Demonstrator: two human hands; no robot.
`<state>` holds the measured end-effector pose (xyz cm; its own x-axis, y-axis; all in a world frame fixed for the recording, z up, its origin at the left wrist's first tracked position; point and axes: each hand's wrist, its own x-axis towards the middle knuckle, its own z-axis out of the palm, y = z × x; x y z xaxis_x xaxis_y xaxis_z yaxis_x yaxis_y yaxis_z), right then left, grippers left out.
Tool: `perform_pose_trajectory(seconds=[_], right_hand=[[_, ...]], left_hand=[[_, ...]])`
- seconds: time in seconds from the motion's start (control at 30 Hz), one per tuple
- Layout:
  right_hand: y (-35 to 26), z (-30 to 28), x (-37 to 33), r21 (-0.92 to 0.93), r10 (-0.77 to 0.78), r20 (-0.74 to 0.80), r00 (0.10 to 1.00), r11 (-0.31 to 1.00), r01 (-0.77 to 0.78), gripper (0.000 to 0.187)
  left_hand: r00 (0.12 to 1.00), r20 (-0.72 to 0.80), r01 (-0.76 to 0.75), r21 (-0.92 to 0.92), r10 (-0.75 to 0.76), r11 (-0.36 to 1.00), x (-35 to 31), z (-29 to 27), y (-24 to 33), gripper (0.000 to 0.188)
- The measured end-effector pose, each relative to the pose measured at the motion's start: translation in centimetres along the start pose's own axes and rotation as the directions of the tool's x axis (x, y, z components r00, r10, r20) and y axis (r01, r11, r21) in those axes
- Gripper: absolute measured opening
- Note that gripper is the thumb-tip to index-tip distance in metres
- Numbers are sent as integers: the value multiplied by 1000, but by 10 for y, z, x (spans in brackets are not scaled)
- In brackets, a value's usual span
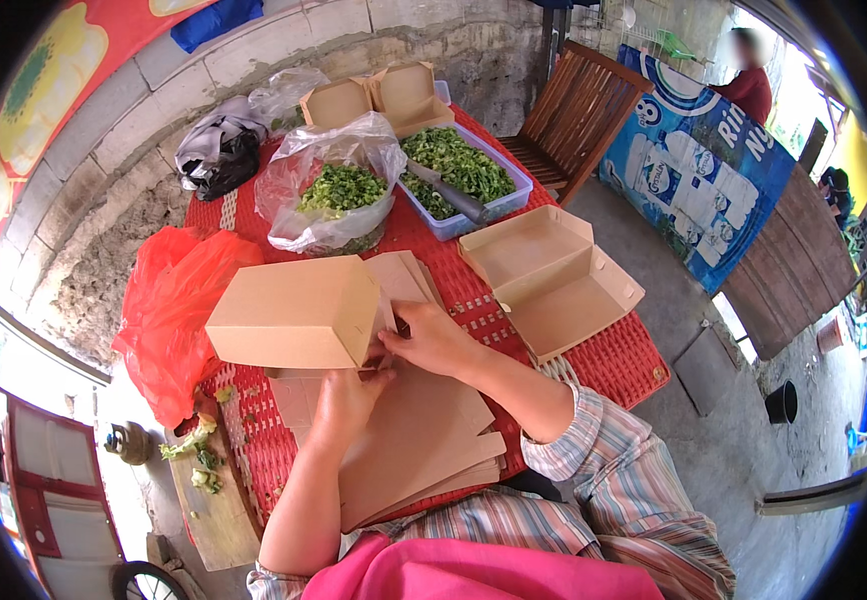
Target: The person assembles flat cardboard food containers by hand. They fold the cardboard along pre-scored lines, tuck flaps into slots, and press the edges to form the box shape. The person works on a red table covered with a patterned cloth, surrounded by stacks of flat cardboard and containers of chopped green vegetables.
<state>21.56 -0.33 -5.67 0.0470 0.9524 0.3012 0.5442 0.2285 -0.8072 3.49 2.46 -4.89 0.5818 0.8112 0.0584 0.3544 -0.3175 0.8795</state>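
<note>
A brown cardboard food box (294, 312), partly folded, is tilted up above the table in front of me. My left hand (352, 398) grips its near right corner from below, with some fingers hidden behind the cardboard. At the box's right end, my right hand (432, 338) pinches the end flap between bent fingers. Beneath both hands lies a stack of flat, unfolded cardboard blanks (419, 430). An opened, formed cardboard box (564, 290) rests to the right of the stack.
On the red woven table (619, 365) stand a clear bag of chopped greens (339, 195) and a blue tub (519, 195) of greens with a knife (444, 190) across it. A red plastic bag (174, 310) is at left, a wooden board (229, 495) with scraps nearer. A wooden chair (579, 115) stands behind.
</note>
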Motion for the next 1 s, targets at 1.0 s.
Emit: perform_pose_trajectory(seconds=[1.0], right_hand=[[-32,8,-7,129,-245,-316,917,946,298,14]], left_hand=[[860,-473,-205,20,189,979,0,-8,6,23]])
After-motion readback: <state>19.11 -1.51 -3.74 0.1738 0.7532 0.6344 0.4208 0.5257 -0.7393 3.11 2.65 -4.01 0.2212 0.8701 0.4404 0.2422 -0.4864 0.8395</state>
